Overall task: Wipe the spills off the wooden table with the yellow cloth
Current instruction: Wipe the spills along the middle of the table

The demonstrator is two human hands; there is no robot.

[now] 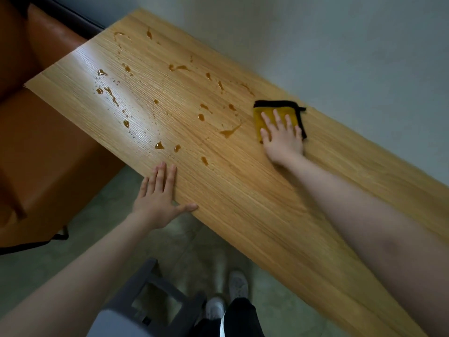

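- The wooden table (243, 203) runs as a long plank from the upper left of the frame to the lower right, its far edge close against a pale wall (340, 57); that leaves only the near edge to stand at.
- An orange-brown seat (48, 142), probably a leather sofa though its shape is cut off, fills the left side, below the table's upper-left end.
- The right hand (283, 138), right of centre, lies flat on the yellow cloth (269, 115), fingers straight and spread with the palm bearing down, which looks meant to press as much fabric as possible onto the wood.
- The left hand (159, 198), at lower centre, rests on the table's near edge with its four fingers straight and close together and the thumb splayed along the rim, apparently bracing the body for the reach.
- The yellow cloth, trimmed in black and folded small, sits right of centre near the far edge, just beside the rightmost drops, so the wiping seems barely begun.
- The spills (228, 132) are amber drops and streaks scattered from the upper left of the table to its middle, the nearest streak just left of the cloth; a leftward sweep would meet them first.
- A grey stool (155, 288) and white shoes (238, 285) show on the floor at the bottom.
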